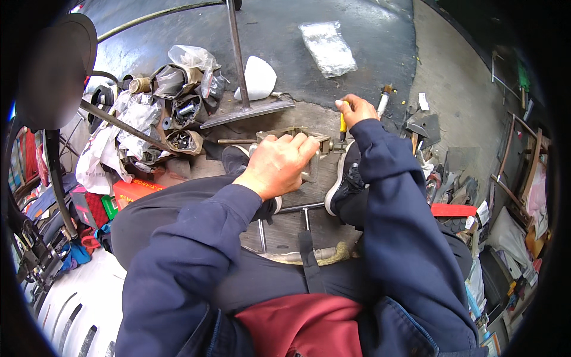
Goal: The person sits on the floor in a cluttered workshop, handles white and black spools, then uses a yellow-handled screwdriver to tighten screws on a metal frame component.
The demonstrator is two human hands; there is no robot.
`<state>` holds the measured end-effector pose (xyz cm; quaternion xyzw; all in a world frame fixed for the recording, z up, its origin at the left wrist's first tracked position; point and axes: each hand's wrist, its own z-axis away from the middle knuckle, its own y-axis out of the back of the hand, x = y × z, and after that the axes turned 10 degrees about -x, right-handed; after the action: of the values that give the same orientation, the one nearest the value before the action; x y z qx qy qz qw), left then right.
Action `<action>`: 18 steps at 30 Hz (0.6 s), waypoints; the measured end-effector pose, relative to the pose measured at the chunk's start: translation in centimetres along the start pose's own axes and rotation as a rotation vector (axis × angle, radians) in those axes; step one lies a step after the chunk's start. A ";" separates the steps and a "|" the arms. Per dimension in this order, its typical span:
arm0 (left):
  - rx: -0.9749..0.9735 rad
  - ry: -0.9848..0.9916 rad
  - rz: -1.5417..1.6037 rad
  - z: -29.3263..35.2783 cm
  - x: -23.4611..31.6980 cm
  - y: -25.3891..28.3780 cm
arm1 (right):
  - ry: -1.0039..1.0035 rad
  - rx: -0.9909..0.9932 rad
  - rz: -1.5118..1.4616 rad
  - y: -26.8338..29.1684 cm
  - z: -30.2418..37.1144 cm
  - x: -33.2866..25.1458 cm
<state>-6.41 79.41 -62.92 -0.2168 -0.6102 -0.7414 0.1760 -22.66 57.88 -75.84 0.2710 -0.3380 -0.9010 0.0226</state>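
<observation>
Here at the metal vise, between two dark shoes, the left hand curls over its top, and I can't tell what it clasps, while near the vise's right end the right hand grips a yellow-handled tool.

The worn floor before me is grey-brown, with a dark covering over its far part. On that covering I see a crinkled clear plastic packet and, nearer and to the right, a hammer-like tool; left of centre stands a flat metal foot.
</observation>
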 end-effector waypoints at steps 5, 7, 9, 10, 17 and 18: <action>-0.029 0.020 -0.021 0.0 -0.3 0.2 | 0.024 -0.405 -0.073 -7.8 -3.2 7.5; -0.008 0.043 -0.010 -0.1 -0.4 0.3 | -0.472 -0.532 -0.442 -10.4 -0.7 9.4; 0.074 0.061 0.028 -0.5 -0.7 0.3 | -0.396 -0.450 -0.764 -11.3 2.8 10.0; 0.086 0.123 0.029 -0.7 -0.9 0.3 | -0.407 -0.402 -0.935 -11.8 4.4 9.4; 0.110 0.174 0.029 -1.3 -0.3 0.1 | -0.424 -0.038 -1.006 -8.9 15.0 2.6; 0.107 0.178 0.020 -1.2 -0.3 0.1 | -0.282 0.021 -0.869 -7.8 15.6 1.6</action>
<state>-6.28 78.18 -63.21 -0.1463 -0.6288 -0.7222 0.2483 -30.76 72.88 -71.66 0.2628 -0.2019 -0.8513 -0.4067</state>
